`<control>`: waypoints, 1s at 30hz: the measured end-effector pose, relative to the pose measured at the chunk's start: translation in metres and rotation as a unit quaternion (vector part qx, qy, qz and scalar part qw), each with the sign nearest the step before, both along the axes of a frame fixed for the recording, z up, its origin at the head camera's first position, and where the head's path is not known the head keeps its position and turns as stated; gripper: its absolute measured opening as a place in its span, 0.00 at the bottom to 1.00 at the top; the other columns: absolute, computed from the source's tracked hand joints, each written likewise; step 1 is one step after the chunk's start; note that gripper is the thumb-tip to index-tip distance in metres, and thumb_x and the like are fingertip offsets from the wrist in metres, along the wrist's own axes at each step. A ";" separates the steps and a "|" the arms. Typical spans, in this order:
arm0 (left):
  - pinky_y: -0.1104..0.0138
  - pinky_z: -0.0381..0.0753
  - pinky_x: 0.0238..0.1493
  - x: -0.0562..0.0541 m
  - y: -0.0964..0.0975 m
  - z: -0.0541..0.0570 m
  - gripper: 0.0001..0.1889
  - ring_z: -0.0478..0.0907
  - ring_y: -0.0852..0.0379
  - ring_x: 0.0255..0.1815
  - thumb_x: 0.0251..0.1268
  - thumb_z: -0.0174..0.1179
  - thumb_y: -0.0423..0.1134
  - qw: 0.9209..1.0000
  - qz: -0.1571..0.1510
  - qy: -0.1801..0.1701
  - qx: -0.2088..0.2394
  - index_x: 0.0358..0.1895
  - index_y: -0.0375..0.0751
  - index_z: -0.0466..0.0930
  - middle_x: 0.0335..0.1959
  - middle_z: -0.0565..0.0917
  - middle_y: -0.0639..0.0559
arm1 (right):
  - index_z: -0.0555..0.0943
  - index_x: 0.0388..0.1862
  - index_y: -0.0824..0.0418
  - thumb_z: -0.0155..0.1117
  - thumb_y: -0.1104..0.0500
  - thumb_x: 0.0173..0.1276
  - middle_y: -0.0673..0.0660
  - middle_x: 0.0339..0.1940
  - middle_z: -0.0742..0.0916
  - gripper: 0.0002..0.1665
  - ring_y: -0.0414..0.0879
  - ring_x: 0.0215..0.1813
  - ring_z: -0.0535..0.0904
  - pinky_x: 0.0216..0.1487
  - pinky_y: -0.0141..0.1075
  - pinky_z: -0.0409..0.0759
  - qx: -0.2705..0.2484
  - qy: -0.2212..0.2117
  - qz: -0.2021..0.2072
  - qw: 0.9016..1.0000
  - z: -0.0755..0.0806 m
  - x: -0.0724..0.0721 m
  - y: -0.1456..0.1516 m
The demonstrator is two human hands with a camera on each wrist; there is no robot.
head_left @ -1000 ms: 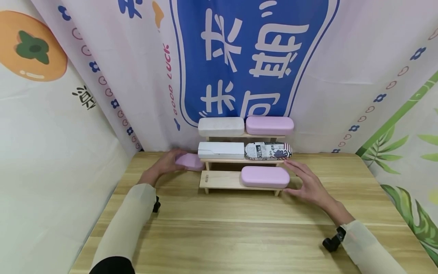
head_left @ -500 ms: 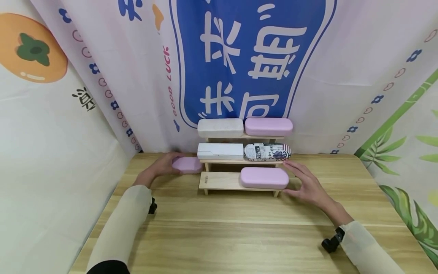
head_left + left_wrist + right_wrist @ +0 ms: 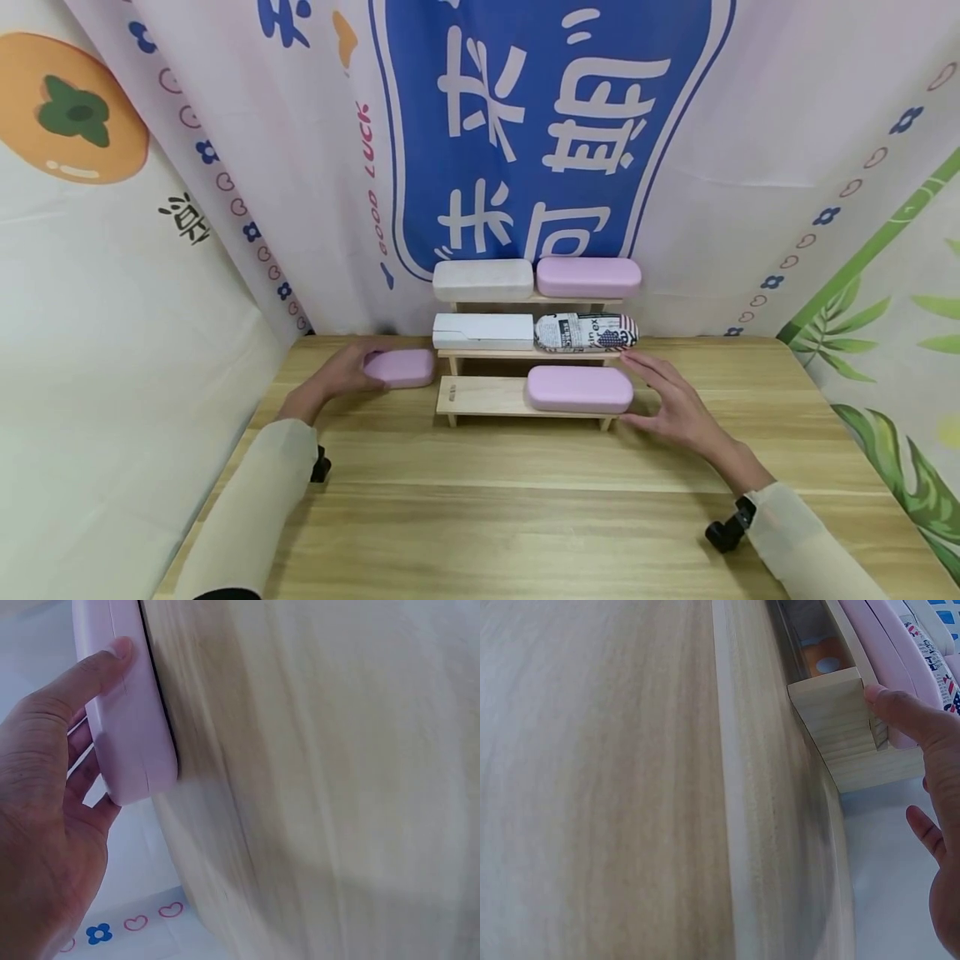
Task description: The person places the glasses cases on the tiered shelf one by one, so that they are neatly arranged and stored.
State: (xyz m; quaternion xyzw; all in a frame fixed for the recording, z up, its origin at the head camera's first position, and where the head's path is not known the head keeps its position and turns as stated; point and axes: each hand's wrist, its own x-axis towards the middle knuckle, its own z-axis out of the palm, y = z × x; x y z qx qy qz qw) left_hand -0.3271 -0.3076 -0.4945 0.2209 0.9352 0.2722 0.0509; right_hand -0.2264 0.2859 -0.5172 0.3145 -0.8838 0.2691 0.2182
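Note:
My left hand (image 3: 341, 377) grips a pink glasses case (image 3: 401, 368) just left of the wooden three-step rack (image 3: 480, 398). In the left wrist view the thumb lies along one side of that glasses case (image 3: 135, 742), fingers behind it, its long edge close to the tabletop. At the rack's right end, my right hand (image 3: 678, 408) has its fingers extended. Its thumb touches the end of the lowest step, as the right wrist view shows, and the fingertips reach the middle step. Another pink glasses case (image 3: 580, 389) sits on the right half of the lowest step.
A whitish case (image 3: 483, 279) and a pink case (image 3: 588, 277) stand on the top step. The middle step bears a white case (image 3: 483, 332) and a newsprint-patterned case (image 3: 587, 332). Behind the wooden table (image 3: 480, 517) hangs a printed curtain (image 3: 712, 250).
My left hand has drawn the pink glasses case leftward and slightly nearer, so a gap now separates it from the rack. My right hand stays at the rack's end.

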 end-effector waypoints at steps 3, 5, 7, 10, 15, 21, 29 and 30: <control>0.41 0.76 0.67 0.006 -0.005 0.001 0.37 0.79 0.36 0.63 0.52 0.82 0.36 1.000 0.007 -0.001 0.003 0.67 0.29 0.79 0.64 0.81 0.32 | 0.70 0.81 0.57 0.94 0.55 0.40 0.57 0.80 0.74 0.67 0.58 0.75 0.72 0.81 0.28 0.54 0.000 0.000 -0.001 1.000 0.001 0.000 -0.001; 0.41 0.75 0.68 0.009 -0.008 0.001 0.37 0.79 0.36 0.63 0.52 0.82 0.37 1.000 0.010 0.000 0.003 0.67 0.30 0.79 0.64 0.82 0.32 | 0.70 0.81 0.58 0.94 0.55 0.39 0.58 0.80 0.74 0.67 0.58 0.75 0.72 0.81 0.28 0.54 -0.002 0.000 -0.001 1.000 0.001 0.001 -0.001; 0.40 0.75 0.67 0.011 -0.011 0.002 0.37 0.79 0.36 0.63 0.52 0.82 0.37 1.000 0.014 0.004 0.003 0.67 0.30 0.79 0.63 0.82 0.33 | 0.71 0.80 0.58 0.94 0.55 0.39 0.58 0.80 0.74 0.67 0.58 0.75 0.71 0.81 0.28 0.54 -0.003 0.001 -0.001 1.000 0.001 0.001 -0.001; 0.40 0.76 0.67 0.015 -0.016 0.002 0.37 0.80 0.36 0.62 0.51 0.83 0.37 1.000 0.016 0.009 0.004 0.66 0.30 0.79 0.63 0.83 0.33 | 0.71 0.80 0.58 0.94 0.56 0.39 0.58 0.80 0.74 0.67 0.57 0.75 0.72 0.81 0.28 0.55 -0.003 0.002 0.001 1.000 0.001 0.001 -0.001; 0.40 0.76 0.67 0.024 -0.020 0.006 0.38 0.80 0.34 0.63 0.50 0.84 0.39 1.000 0.016 0.016 0.001 0.66 0.30 0.80 0.64 0.82 0.31 | 0.71 0.80 0.58 0.94 0.56 0.39 0.58 0.80 0.74 0.67 0.58 0.75 0.72 0.81 0.28 0.54 -0.002 0.004 0.003 1.000 0.000 0.000 -0.001; 0.40 0.77 0.67 0.034 -0.023 0.014 0.38 0.80 0.34 0.63 0.51 0.83 0.40 0.999 0.017 0.029 -0.001 0.67 0.30 0.79 0.64 0.82 0.31 | 0.71 0.80 0.59 0.94 0.55 0.39 0.58 0.80 0.74 0.67 0.58 0.74 0.72 0.81 0.29 0.54 -0.002 0.006 0.002 1.000 0.001 -0.001 0.000; 0.41 0.78 0.65 0.045 -0.024 0.025 0.39 0.81 0.35 0.62 0.50 0.84 0.40 0.999 0.004 0.053 0.003 0.67 0.32 0.80 0.64 0.83 0.32 | 0.71 0.80 0.59 0.94 0.55 0.40 0.59 0.79 0.74 0.66 0.59 0.74 0.72 0.81 0.28 0.54 0.003 0.005 -0.001 1.000 0.000 0.000 0.000; 0.41 0.78 0.65 0.046 -0.023 0.026 0.39 0.81 0.35 0.62 0.49 0.84 0.40 0.998 0.000 0.058 0.003 0.67 0.31 0.80 0.63 0.83 0.32 | 0.71 0.80 0.60 0.94 0.55 0.40 0.59 0.79 0.75 0.66 0.59 0.74 0.72 0.81 0.28 0.54 0.002 0.007 0.000 1.000 0.000 0.000 0.000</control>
